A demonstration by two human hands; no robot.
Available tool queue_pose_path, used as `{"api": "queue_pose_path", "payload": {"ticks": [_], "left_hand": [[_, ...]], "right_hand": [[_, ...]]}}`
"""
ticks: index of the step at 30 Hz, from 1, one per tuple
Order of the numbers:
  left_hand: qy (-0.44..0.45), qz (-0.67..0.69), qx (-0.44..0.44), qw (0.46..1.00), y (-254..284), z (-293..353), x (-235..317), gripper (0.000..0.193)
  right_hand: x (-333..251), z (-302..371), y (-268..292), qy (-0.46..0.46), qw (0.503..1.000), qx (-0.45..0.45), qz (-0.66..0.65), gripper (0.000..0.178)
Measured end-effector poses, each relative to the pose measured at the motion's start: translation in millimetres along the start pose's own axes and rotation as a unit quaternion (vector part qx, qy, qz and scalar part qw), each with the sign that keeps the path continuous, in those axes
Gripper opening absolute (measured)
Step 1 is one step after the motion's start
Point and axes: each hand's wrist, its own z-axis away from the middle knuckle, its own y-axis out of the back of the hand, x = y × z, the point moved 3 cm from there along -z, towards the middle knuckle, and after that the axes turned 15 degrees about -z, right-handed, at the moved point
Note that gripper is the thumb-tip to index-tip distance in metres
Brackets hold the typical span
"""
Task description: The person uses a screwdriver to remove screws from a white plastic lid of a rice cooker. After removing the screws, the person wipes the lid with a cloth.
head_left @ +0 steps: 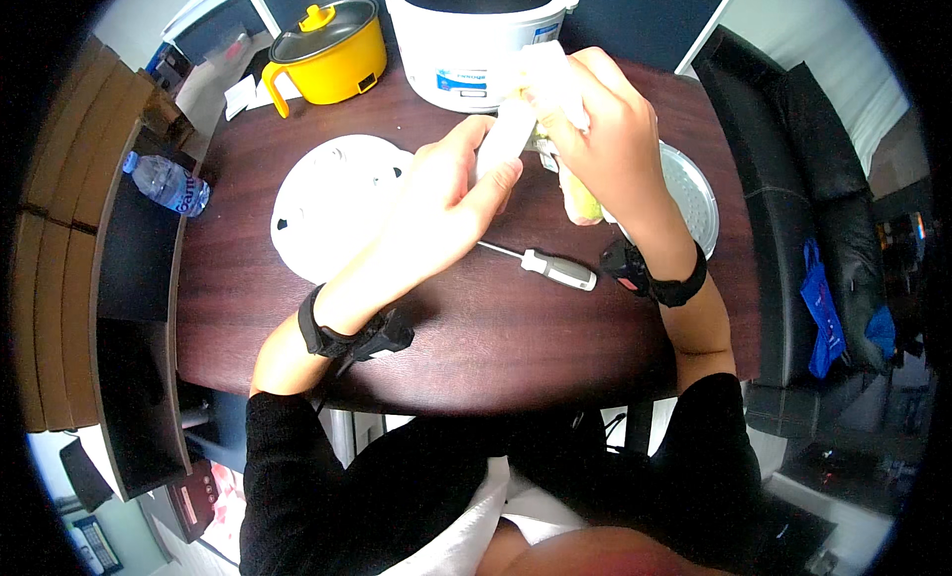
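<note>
Above the middle of the table, both my hands are raised close together. My left hand (436, 199) is closed round a long, pale white piece (504, 140). Touching or nearly touching its upper end, my right hand (615, 130) grips a white piece (545, 65); glare hides whether the two are one. Below my right palm a yellow-green, pale-ended object (581, 194) shows, its kind unclear. A screwdriver (555, 269) with a grey and white handle lies under my hands. Partly behind my left hand is a round white plate (317, 204) with holes.
A white cooker body (421, 56), open on top, stands at the back. Left of it sits a yellow pot (342, 70) with a lid. A round, pale perforated tray (694, 189) lies behind my right forearm. A water bottle (167, 184) is beyond the table's left edge; a black sofa (783, 209) stands right.
</note>
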Motion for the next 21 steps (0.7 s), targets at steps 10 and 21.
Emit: {"api": "queue_pose_path", "payload": {"ticks": [10, 21], "left_hand": [[0.034, 0.119, -0.014, 0.992, -6.8, -0.3, -9.7, 0.025], [0.014, 0.083, 0.018, 0.996, -4.5, 1.9, -11.5, 0.025]], "right_hand": [[9.2, -3.0, -1.9, 0.027, 0.999, 0.021, -0.015, 0.033], [-20.9, 8.9, -9.9, -0.004, 0.998, -0.018, -0.054, 0.025]]}}
